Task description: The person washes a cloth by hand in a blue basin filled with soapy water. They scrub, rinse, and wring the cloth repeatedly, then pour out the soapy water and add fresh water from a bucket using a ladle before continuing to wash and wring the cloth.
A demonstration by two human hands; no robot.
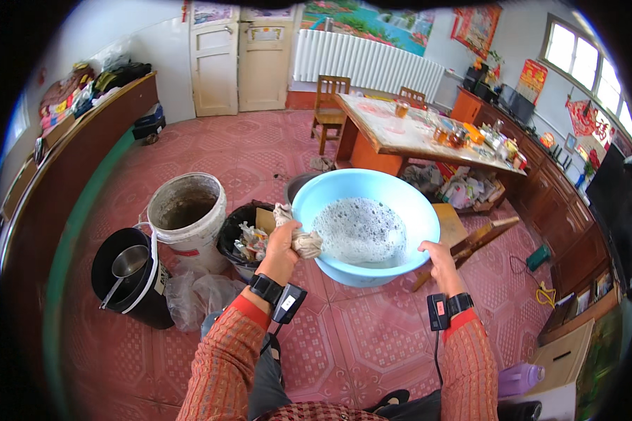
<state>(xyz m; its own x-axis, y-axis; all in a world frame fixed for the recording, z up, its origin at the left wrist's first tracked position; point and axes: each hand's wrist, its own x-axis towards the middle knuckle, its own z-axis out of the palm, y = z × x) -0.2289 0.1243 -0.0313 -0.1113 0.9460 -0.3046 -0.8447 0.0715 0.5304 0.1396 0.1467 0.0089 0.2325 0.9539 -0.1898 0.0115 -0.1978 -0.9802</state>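
Note:
A light blue plastic basin [366,276] with foamy, soapy water [363,229] is held up in front of me above the tiled floor. My left hand [282,247] grips a wrung, off-white cloth [306,243] together with the basin's left side; its fingertips are partly hidden under the cloth. At the lower right rim, my right hand [438,258] has hold of the basin, the thumb on top and the other fingers mostly out of sight. Both wrists carry black straps with small boxes.
Left of the basin stand a lined trash bin [226,237], a dirty white bucket [218,205] and a black bucket [97,273] holding a metal ladle [131,261]. A clear plastic bag [189,300] lies nearby. Beyond are a cluttered table [371,126] and a wooden chair [332,116]; another [450,223] stands right.

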